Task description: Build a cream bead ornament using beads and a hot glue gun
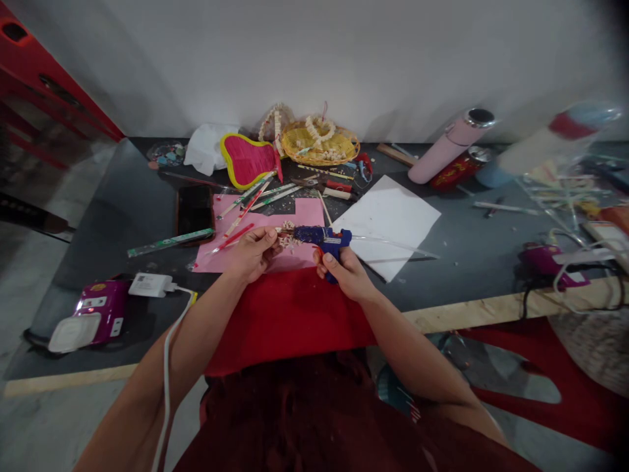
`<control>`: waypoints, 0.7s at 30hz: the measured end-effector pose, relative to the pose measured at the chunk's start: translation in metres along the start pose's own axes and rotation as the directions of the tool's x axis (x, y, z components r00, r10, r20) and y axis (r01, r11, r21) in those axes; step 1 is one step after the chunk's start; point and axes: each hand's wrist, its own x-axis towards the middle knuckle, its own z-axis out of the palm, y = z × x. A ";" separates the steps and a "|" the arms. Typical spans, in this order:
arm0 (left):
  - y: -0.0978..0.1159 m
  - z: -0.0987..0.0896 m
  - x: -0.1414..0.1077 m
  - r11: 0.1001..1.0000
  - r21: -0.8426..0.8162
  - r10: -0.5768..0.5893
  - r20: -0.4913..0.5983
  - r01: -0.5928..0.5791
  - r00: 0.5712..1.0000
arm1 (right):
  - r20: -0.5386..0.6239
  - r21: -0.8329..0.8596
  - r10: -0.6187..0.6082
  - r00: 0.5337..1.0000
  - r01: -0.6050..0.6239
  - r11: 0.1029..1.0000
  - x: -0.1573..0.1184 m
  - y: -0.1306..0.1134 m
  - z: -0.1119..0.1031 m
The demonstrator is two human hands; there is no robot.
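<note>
My right hand (pixel 341 267) is wrapped round the handle of a blue glue gun (pixel 314 235), whose nozzle points left. A long clear glue stick (pixel 393 245) sticks out of its back end. Between the fingertips of my left hand (pixel 256 252) is a small cream beaded piece (pixel 289 237), right at the nozzle. Whether nozzle and piece touch is too small to tell. Both hands are above a pink sheet (pixel 307 255) and the red cloth (pixel 295 314) at the table's front edge.
Behind the hands are a yellow basket (pixel 322 157), a pink heart-shaped piece (pixel 248 160) and wrapped sticks (pixel 246 206). White paper (pixel 393 223) and a pink flask (pixel 449 147) stand right. A phone (pixel 194 211), purple power box (pixel 101 308) and white charger (pixel 151 285) are left.
</note>
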 end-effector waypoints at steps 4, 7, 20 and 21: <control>0.000 0.000 0.001 1.000 -0.016 0.016 0.001 -0.016 1.000 | 0.007 -0.018 -0.015 1.000 0.015 1.000 0.000 -0.001 0.000; 0.000 0.000 0.001 0.999 -0.021 0.032 0.007 -0.032 0.999 | 0.014 -0.031 -0.017 1.000 0.017 0.999 0.000 -0.001 0.000; -0.004 -0.003 0.001 0.999 0.032 0.036 0.015 -0.037 0.999 | -0.018 0.014 -0.030 0.999 0.031 0.999 0.000 0.001 -0.001; -0.004 -0.003 0.002 0.999 0.038 0.032 0.013 -0.032 0.999 | -0.023 0.015 -0.031 0.999 0.032 0.999 0.000 0.001 -0.001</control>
